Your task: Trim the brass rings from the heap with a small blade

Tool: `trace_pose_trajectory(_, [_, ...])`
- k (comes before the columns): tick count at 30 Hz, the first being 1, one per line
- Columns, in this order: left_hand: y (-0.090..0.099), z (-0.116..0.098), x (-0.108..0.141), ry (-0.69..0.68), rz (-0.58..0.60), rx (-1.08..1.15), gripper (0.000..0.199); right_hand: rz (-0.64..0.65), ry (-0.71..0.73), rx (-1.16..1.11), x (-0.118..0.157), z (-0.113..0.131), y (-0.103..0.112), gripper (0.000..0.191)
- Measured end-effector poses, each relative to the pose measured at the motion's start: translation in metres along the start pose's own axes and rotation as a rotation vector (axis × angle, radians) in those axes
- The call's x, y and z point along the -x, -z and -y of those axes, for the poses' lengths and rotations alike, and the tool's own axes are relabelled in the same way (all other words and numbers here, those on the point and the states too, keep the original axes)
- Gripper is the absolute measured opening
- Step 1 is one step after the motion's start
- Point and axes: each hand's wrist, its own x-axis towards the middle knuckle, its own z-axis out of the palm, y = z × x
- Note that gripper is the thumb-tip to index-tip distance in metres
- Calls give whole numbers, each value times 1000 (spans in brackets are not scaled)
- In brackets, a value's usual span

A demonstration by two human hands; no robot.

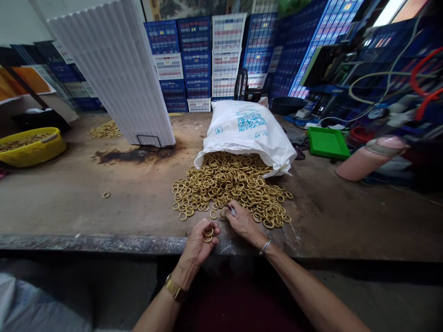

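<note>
My left hand (201,240), palm up near the table's front edge, is curled around a few brass-coloured rings (208,234). At the front of a heap of such rings (238,184), my right hand (242,222) reaches down with its fingers pinched together. Something small and pale shows at its fingertips, too small to name, and a loose ring (223,213) lies right beside them. The heap spills out of the mouth of a white woven sack (252,127) with blue print, which lies on its side. One more loose ring (213,215) lies between my two hands.
On the wooden table (145,193) a single ring (106,195) lies at left. A yellow basin (32,147), a small pile (105,130) and an upright ridged white panel (121,69) stand beyond. A green tray (328,142) and pink bottle (370,159) are at right; stacked crates (198,64) behind.
</note>
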Motion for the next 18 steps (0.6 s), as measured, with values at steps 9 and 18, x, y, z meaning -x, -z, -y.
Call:
trace_pose_trajectory(9, [-10,13,-3,-220,-30,-446,35,0,-27,-434,22,12,3,11])
trace_pose_trajectory(18, [-9,12,2,-250,-5,-634,32,119,-112,-576,18,13,3,13])
